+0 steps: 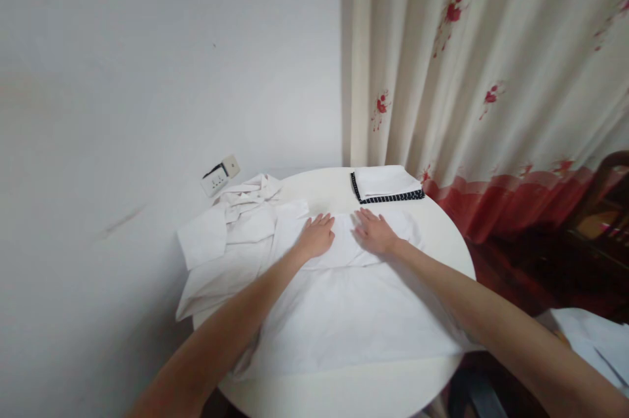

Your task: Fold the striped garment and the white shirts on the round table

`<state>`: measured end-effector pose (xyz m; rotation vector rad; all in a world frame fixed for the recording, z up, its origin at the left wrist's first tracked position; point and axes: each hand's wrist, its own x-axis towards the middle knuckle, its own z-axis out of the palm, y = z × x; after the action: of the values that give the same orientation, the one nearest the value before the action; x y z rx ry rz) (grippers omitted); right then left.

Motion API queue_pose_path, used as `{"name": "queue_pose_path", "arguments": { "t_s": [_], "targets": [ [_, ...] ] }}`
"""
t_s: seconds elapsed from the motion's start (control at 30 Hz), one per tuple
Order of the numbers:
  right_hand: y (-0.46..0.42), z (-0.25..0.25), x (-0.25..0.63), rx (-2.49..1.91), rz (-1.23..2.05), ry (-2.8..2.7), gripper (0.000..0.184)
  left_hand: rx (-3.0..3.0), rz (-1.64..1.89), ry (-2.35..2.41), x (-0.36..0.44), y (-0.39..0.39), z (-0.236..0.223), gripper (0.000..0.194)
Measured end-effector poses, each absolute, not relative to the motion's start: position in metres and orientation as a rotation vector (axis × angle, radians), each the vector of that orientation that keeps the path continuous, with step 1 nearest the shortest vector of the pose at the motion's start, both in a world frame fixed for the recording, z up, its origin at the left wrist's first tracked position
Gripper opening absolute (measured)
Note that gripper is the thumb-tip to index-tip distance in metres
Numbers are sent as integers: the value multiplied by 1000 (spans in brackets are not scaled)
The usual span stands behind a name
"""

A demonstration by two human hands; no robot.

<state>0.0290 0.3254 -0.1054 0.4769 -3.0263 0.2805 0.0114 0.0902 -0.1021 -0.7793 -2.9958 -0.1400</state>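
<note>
A white cloth garment (354,313), probably a shirt, lies spread over the round table, with its far part folded over toward me. My left hand (317,238) rests flat on that folded part, fingers stretched out. To the right, my right hand (376,231) presses on the same fold with its fingers spread. Neither hand grips anything. Crumpled white cloth (246,228) with a collar-like part lies at the left and hangs over the table edge; whether it joins the spread garment I cannot tell.
The round white table (314,182) stands against a wall with a power socket (215,181). Folded white cloth (386,181) lies on black-and-white patterned cloth (393,198) at the back right. A flowered curtain (466,77) hangs behind. More white cloth (590,339) and a wooden chair (599,208) are at right.
</note>
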Motion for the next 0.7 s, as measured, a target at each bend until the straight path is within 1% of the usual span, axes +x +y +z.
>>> {"name": "queue_pose_path", "arguments": {
  "t_s": [0.1,0.17,0.27,0.37,0.43,0.5,0.6,0.7],
  "targets": [
    [328,-109,27,622,316,-3019,61,-833,-245,-2976,14,90,-103,54],
    [343,-106,24,531,331,-3045,58,-792,-387,-3025,9,83,-95,52],
    [355,-91,24,257,458,-2998,52,-669,-602,-3118,3,78,-71,51],
    [337,-72,40,220,552,-2887,50,-787,-680,-3028,32,97,-53,53],
    [313,-66,63,349,563,-2856,51,-1005,-630,-2975,74,116,-53,52],
    [292,-68,92,499,602,-2812,53,-1184,-472,-2927,120,131,-65,50],
    [276,-83,139,612,604,-2837,59,-1290,-354,-2818,168,137,-89,58],
    [279,-100,173,687,629,-2855,61,-1261,-340,-2801,182,128,-104,69]
  ]
}}
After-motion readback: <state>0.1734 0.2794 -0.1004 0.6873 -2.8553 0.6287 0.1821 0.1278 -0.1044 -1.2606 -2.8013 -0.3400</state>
